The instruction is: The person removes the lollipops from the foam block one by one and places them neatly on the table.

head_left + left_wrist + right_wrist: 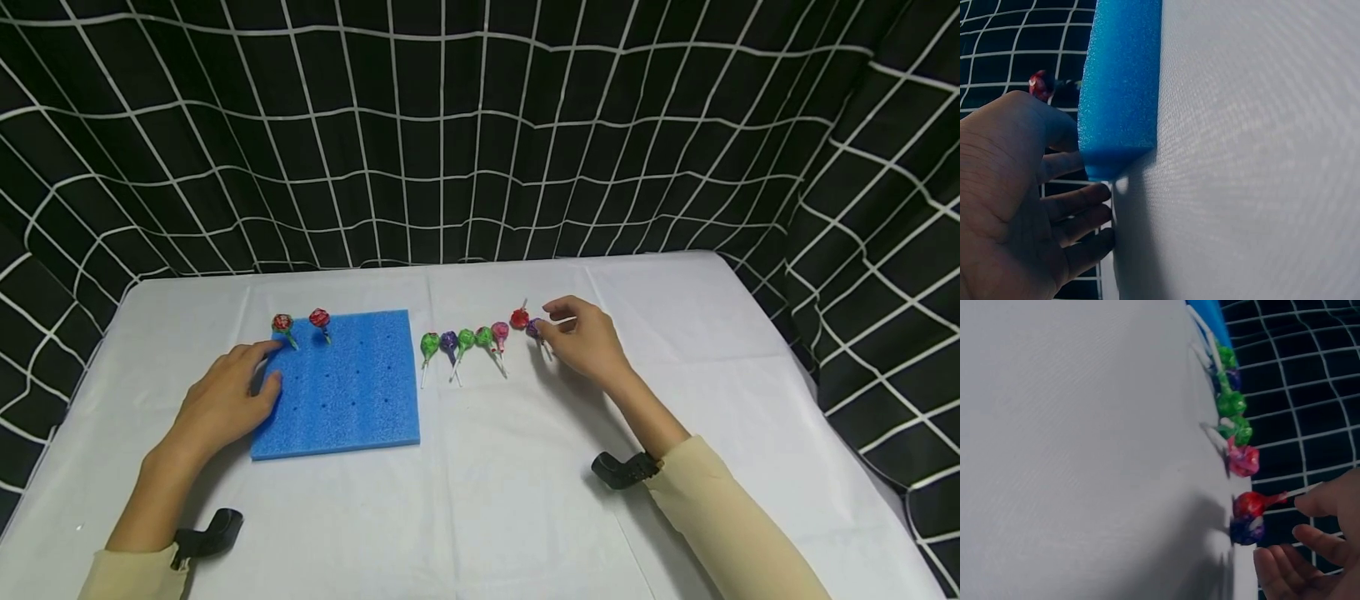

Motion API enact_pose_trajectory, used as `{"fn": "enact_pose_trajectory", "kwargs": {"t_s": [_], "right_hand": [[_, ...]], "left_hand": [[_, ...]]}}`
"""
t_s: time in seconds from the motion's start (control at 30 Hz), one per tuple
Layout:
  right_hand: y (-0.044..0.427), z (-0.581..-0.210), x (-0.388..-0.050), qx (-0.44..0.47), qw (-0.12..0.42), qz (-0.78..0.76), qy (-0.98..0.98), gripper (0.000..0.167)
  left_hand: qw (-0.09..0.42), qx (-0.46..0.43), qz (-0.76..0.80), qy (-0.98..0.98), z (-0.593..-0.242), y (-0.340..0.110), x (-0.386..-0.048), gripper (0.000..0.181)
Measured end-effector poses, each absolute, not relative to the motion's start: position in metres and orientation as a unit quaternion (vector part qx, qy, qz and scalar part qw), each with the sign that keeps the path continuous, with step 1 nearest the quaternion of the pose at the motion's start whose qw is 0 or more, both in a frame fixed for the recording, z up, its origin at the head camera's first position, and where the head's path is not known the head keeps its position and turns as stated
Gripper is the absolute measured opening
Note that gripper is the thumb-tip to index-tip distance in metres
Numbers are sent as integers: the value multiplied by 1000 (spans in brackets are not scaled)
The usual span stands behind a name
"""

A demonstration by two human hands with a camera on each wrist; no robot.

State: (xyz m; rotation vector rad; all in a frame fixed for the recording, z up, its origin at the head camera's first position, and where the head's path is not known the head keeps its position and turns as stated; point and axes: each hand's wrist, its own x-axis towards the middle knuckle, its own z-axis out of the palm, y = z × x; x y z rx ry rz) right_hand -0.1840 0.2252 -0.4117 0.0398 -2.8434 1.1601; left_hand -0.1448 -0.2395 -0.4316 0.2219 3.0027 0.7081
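Observation:
A blue foam board (pixel 345 379) with small holes lies on the table, two red-wrapped lollipops standing in its far part: one at the corner (pixel 282 322), another (pixel 319 318) to its right. My left hand (pixel 228 396) touches the board's left edge, thumb and index finger spread, holding nothing. My right hand (pixel 585 337) is beside a red lollipop (pixel 519 318), its stick pointing away, and a purple lollipop (pixel 533 328) touching it. In the right wrist view a gap shows between thumb and fingers, and both red (pixel 1249 505) and purple (pixel 1247 531) candies sit just beyond the fingertips.
Between board and right hand lies a row of lollipops: green (pixel 429 343), purple (pixel 448 342), two more green ones and a pink one (pixel 500 332). A white cloth (pixel 525 483) covers the table. Black curtains with a white grid (pixel 450 142) hang behind and at the sides.

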Motion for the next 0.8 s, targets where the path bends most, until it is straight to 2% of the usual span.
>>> {"fn": "enact_pose_trajectory", "kwargs": {"t_s": [0.63,0.8], "right_hand": [[197,-391,-169,56,98,408,-906,25],[187,-391,-168,72,98,407,-905,23]], "left_hand": [[31,72,228,970,-430,-240,-144,56],[28,75,230,970,-431,-240,-144,55]]}}
